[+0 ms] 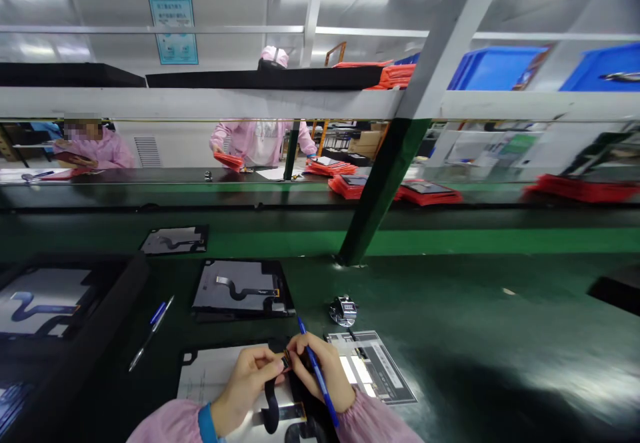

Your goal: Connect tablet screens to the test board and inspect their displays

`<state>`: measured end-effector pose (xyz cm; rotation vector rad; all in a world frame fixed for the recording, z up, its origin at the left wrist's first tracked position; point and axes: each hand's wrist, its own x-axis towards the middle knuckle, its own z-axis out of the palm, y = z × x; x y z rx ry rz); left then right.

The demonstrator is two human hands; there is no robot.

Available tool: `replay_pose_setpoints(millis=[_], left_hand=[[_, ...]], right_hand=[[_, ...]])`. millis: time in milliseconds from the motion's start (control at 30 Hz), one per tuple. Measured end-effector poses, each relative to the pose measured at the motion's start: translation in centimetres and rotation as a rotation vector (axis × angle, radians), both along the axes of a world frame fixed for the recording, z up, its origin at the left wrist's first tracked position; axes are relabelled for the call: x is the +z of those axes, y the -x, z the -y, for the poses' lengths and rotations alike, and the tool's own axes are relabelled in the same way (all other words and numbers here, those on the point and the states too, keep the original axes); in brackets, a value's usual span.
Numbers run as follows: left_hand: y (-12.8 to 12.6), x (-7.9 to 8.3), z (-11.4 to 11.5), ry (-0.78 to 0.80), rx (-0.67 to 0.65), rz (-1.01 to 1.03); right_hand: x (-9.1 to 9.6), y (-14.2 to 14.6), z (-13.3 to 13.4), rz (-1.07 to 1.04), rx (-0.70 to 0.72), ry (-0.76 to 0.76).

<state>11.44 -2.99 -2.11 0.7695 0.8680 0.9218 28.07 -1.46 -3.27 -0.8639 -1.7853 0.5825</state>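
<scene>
Both hands pinching one flex cable end, near edge of bench.

Left hand [245, 383] and right hand [320, 373] closed narrow on the connector tip [285, 361] of the black flex cable [271, 406], over 1 panel [220, 379] at the near edge. Right hand also grips 1 blue pen [316, 373]. 1 label sheet [373, 366] just right, 1 metal counter [343, 310] behind it. 2 more panels [240, 288] [175, 239] further back, 1 loose pen [153, 329] to the left. 2 co-workers in pink [260, 139] [95, 146] across the far edge.

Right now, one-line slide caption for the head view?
Both hands pinch a flex cable end over a panel; right hand also holds a blue pen.
</scene>
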Motion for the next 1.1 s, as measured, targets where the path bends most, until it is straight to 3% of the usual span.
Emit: replay_pose_setpoints(millis=[300, 533, 700, 900, 1100], left_hand=[[0.0, -1.0, -0.1, -0.08, -0.03, -0.082], [-0.3, -0.6, 0.7, -0.321, -0.132, -0.212], [-0.4, -0.1, 1.0, -0.299, -0.135, -0.274], [-0.3, -0.7, 0.9, -0.289, -0.107, -0.249], [-0.2, -0.9, 0.6, -0.272, -0.087, -0.125]], right_hand=[[-0.3, 0.0, 0.0, 0.016, 0.004, 0.016], [-0.5, 0.3, -0.3, -0.013, -0.068, 0.11], [-0.5, 0.6, -0.2, 0.02, -0.091, 0.083], [-0.6, 0.6, 0.0, 0.046, -0.095, 0.001], [-0.6, 0.3, 0.1, -0.003, -0.068, 0.085]])
